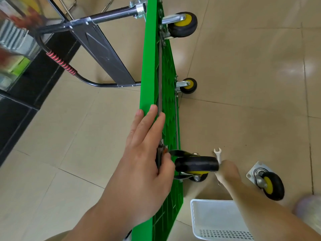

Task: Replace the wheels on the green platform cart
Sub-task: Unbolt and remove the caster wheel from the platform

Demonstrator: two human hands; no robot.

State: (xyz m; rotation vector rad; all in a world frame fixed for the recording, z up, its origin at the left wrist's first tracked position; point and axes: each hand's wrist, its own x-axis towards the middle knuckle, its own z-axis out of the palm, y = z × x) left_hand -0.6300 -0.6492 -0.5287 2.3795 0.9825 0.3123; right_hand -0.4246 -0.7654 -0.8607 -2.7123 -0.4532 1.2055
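right hand [225, 173] hidden behind wheel [196, 166], shelf [15, 49] blurred

the left hand [147, 153] comes up from the bottom of the view on a bare forearm, palm down and turned slightly inward. its fingers [152, 117] lie stretched out and close together, pointing away from the body, and the fingertips rest flat on an edge. the thumb curls in on the right side of the hand, pressed against something there. the right hand [225, 171] reaches in from the lower right on a bare forearm that runs diagonally up and left. its fingers are mostly hidden, so whether they close on anything cannot be told. the two hands are near each other but do not touch.
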